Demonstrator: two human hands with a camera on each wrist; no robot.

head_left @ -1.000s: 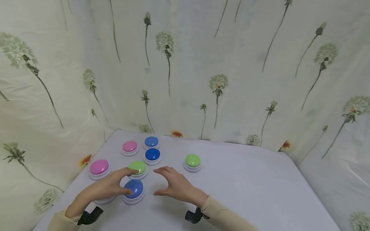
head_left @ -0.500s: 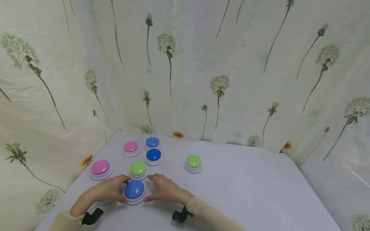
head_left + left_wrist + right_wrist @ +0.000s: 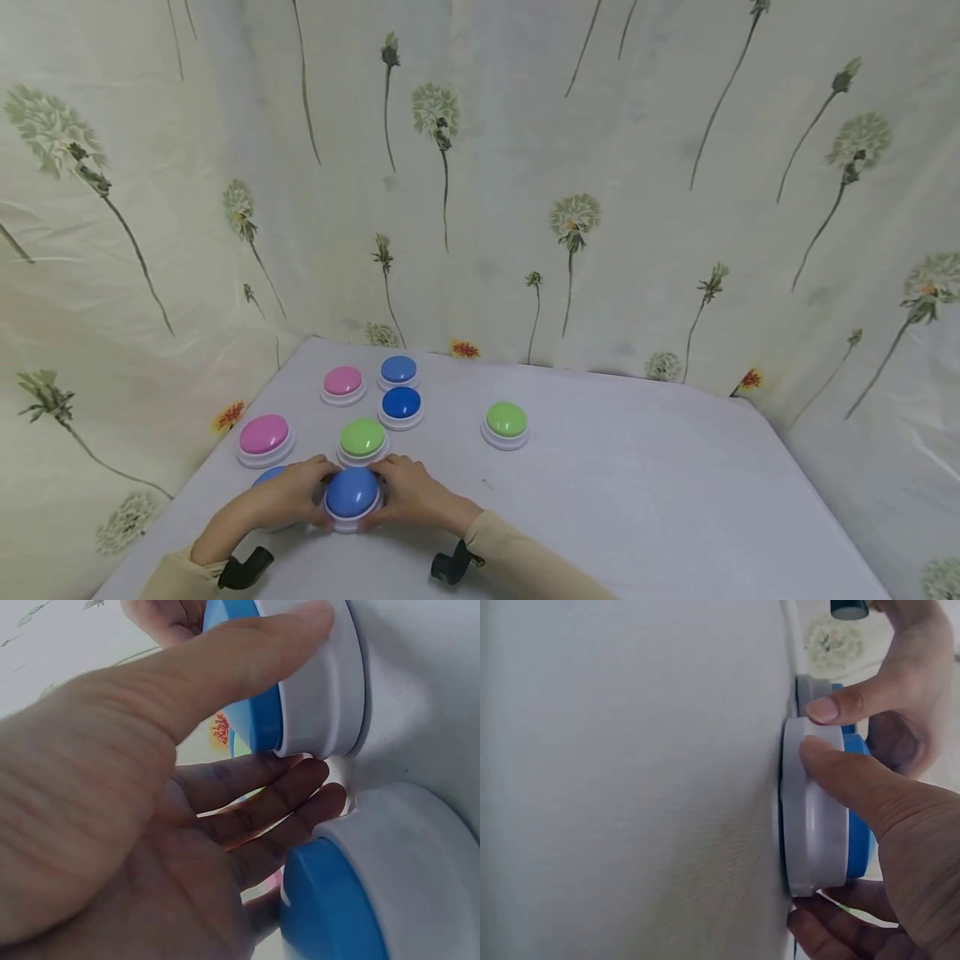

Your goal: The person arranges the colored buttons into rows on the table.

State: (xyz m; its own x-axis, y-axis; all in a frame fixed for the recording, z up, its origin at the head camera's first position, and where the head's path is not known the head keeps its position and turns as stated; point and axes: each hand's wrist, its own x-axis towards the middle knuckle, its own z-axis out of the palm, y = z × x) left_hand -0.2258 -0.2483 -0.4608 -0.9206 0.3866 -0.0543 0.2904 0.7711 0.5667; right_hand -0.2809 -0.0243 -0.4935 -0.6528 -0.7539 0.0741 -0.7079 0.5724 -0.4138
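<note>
A blue dome push button (image 3: pixel 352 493) on a white round base sits on the table between my two hands. My left hand (image 3: pixel 288 493) grips it from the left; in the left wrist view the thumb presses the side of the white base (image 3: pixel 322 690) and the fingers curl round its far side. From the right, my right hand (image 3: pixel 420 498) holds the same base, its thumb (image 3: pixel 847 769) on the near side and its fingers behind. A second blue button (image 3: pixel 268 477) stands beside my left hand, mostly hidden by it.
Close behind stands a green button (image 3: pixel 362 437). A pink button (image 3: pixel 264 435) is at the left, with another pink button (image 3: pixel 342 381) and two blue buttons (image 3: pixel 401 403) farther back. One more green button (image 3: pixel 506 420) stands apart, right of these. A flowered curtain (image 3: pixel 480 167) surrounds the white table (image 3: pixel 637 500).
My right hand has moved left and down to the blue button. My left hand has come down too, and both hands have closed round its base.
</note>
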